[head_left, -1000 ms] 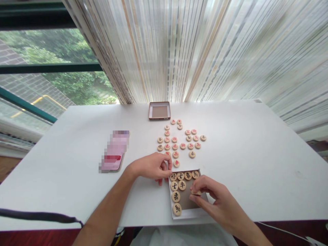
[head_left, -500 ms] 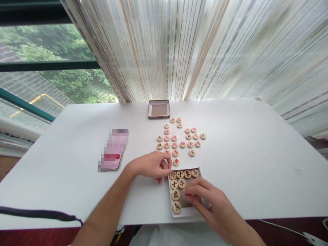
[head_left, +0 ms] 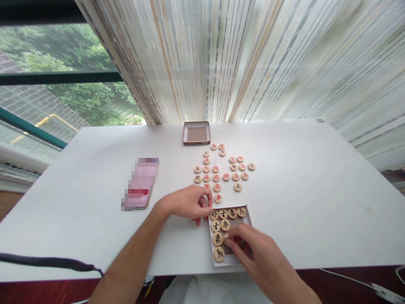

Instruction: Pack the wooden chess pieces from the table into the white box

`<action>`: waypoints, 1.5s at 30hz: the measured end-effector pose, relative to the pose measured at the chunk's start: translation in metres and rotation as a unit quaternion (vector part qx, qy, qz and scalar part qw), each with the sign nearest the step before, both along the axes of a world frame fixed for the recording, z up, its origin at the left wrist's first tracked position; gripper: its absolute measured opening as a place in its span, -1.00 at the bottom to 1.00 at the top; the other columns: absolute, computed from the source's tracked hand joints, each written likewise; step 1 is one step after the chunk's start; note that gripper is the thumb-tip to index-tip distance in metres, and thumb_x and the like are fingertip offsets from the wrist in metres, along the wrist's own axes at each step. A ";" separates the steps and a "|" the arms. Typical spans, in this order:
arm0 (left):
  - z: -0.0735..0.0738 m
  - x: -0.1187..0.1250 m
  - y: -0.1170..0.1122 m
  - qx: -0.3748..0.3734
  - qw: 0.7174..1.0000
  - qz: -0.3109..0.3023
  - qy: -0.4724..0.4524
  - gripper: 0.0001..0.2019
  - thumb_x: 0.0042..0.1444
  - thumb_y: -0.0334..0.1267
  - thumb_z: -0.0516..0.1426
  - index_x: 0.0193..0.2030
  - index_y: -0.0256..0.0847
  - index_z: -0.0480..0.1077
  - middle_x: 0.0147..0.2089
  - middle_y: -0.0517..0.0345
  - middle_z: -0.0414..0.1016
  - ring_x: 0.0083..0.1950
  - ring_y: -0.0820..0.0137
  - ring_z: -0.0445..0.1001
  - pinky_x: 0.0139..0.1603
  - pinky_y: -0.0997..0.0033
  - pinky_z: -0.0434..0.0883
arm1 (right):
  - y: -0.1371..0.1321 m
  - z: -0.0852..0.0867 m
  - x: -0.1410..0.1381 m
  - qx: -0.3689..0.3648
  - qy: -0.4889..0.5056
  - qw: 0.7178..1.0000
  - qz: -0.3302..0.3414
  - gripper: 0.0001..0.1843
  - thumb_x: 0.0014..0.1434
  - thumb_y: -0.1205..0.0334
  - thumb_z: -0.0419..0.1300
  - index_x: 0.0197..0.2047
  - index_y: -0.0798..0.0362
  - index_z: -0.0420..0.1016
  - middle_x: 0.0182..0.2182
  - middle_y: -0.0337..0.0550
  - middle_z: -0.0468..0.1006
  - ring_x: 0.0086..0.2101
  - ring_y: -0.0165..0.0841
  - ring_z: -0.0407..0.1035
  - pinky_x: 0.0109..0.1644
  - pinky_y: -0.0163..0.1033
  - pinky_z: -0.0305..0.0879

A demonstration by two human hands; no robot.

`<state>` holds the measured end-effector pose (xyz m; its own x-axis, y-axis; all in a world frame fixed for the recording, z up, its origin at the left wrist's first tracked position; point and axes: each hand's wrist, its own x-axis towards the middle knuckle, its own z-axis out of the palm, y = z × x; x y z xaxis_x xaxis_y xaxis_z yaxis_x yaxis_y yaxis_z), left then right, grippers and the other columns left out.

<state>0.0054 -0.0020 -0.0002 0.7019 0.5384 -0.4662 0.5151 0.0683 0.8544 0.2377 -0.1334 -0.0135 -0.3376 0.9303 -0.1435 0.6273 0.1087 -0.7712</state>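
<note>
In the head view, a shallow white box [head_left: 249, 218] lies near the table's front edge, with Chinese chess pieces along its far side and left side. My right hand [head_left: 257, 249] is over the box, thumb and fingertips closed on a chess piece [head_left: 225, 240] whose face they partly cover. That piece is beside the piece [head_left: 217, 239] in the left column and below the black chariot piece [head_left: 225, 225]. At the box's far left corner is my left hand [head_left: 190, 204], its fingers curled and thumb and index pinching the rim.
Beyond the box, several red and black chess pieces [head_left: 216, 178] lie scattered face up on the white table [head_left: 310, 190]. The brown-rimmed box lid [head_left: 196, 142] rests at the back near the curtain [head_left: 202, 59]. A phone [head_left: 141, 183] lies left; a black strap [head_left: 47, 262] crosses the near left.
My right hand has moved slightly left and down inside the box, and the chess piece in its fingers now shows beside the left column. My left hand stays at the corner.
</note>
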 end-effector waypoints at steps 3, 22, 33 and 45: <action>0.002 0.001 0.000 0.003 1.000 0.001 0.006 -0.94 0.17 -0.27 0.15 -0.26 -0.16 0.33 -0.52 0.23 0.58 -0.53 0.39 0.56 -0.50 0.55 0.39 | -0.002 -0.004 -0.002 0.020 -0.023 0.999 -0.009 -0.89 0.40 0.29 0.13 -0.21 -0.05 0.43 -0.36 -0.26 0.56 -0.40 -0.37 0.46 -0.32 -0.32 0.34; 0.001 0.001 -0.001 0.016 1.000 -0.005 0.017 -0.95 0.17 -0.27 0.14 -0.25 -0.16 0.34 -0.52 0.23 0.59 -0.52 0.39 0.58 -0.48 0.56 0.40 | -0.010 -0.011 0.000 0.157 -0.058 0.986 0.017 -0.86 0.34 0.40 0.08 -0.16 -0.05 0.36 -0.28 -0.17 0.53 -0.35 -0.29 0.53 -0.31 -0.25 0.47; 0.002 0.001 -0.001 0.005 1.000 -0.003 0.009 -0.93 0.16 -0.26 0.15 -0.26 -0.17 0.33 -0.52 0.23 0.57 -0.52 0.39 0.58 -0.48 0.55 0.40 | -0.007 -0.023 -0.004 0.170 -0.058 0.984 0.016 -0.86 0.32 0.41 0.09 -0.21 -0.04 0.36 -0.28 -0.18 0.52 -0.36 -0.31 0.52 -0.33 -0.28 0.45; 0.004 0.001 -0.001 0.015 1.000 -0.006 0.013 -0.93 0.17 -0.26 0.15 -0.26 -0.16 0.33 -0.51 0.24 0.58 -0.51 0.39 0.58 -0.48 0.54 0.40 | -0.010 -0.020 -0.005 0.116 -0.058 0.992 0.010 -0.84 0.30 0.45 0.13 -0.18 -0.04 0.37 -0.22 -0.16 0.52 -0.29 -0.29 0.52 -0.23 -0.22 0.49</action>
<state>0.0065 -0.0028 0.0036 0.6963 0.5439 -0.4683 0.5386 0.0354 0.8418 0.2327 -0.1434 -0.0330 -0.3506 0.9359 0.0336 0.7063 0.2878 -0.6467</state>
